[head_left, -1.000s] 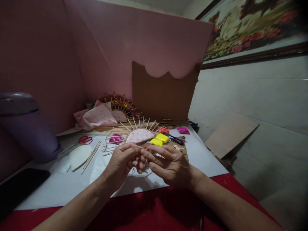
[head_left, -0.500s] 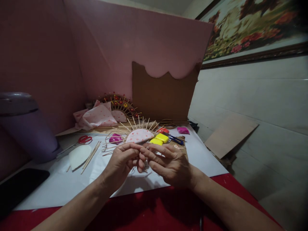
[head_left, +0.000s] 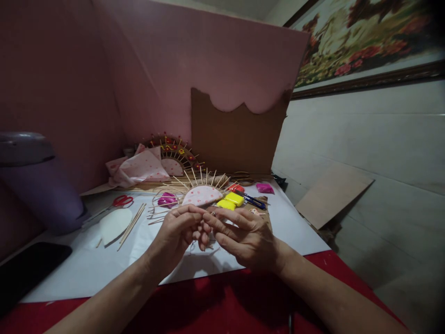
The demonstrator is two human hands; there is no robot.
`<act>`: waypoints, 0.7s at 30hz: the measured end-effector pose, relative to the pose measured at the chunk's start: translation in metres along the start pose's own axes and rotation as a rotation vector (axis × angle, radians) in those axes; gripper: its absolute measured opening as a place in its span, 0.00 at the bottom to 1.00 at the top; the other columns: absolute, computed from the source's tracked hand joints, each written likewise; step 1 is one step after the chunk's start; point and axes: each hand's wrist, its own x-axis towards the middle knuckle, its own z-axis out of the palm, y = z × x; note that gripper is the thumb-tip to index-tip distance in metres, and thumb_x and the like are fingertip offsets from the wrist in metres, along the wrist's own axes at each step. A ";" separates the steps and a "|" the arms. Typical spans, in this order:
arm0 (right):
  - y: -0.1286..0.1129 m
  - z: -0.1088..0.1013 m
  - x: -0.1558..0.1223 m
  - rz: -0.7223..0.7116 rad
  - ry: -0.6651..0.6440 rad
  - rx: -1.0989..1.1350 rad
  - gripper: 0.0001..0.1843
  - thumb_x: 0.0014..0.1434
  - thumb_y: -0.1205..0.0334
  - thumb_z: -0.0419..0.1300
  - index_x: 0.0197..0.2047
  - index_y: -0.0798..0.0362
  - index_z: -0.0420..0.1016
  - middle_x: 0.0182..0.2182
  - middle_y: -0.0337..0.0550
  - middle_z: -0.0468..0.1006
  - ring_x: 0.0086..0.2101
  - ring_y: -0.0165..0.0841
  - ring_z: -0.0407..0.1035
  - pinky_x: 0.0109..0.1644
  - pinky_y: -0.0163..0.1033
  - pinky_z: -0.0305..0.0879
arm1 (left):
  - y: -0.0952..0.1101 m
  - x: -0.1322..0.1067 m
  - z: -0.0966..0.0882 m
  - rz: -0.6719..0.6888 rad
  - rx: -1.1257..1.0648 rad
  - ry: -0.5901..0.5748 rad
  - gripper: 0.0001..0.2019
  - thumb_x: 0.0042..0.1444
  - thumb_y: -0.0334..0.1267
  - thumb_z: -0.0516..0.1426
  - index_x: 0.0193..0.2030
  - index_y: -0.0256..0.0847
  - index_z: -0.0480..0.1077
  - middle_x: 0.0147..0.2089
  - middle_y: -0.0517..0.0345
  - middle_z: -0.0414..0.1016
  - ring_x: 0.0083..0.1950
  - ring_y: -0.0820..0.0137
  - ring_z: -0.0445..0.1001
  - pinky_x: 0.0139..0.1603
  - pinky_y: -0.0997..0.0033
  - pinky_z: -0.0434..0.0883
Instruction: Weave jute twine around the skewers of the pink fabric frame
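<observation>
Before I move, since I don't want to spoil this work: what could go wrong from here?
The thin sticks fanning from the dotted half-round piece are just beyond your left hand and right hand, so a forward nudge might bend them. The loose sticks beside the white oval could roll if bumped.

Cropped painting (head_left: pixel 368 44); pinched piece, if any, unclear

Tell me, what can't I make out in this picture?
Head view: anything between left grip and right grip; they hide it.
Head view: pale piece beyond right grip; too small to identify.
Head view: purple tumbler, left side; cut off by picture edge.
Head view: painting; cut off by top edge.
</observation>
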 end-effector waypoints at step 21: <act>0.002 0.006 -0.008 0.450 0.216 0.368 0.16 0.57 0.75 0.55 0.47 0.51 0.72 0.47 0.45 0.78 0.46 0.37 0.71 0.49 0.50 0.69 | -0.014 0.009 -0.015 0.501 0.956 0.088 0.03 0.47 0.31 0.61 0.30 0.42 0.75 0.32 0.55 0.74 0.34 0.68 0.68 0.35 0.70 0.64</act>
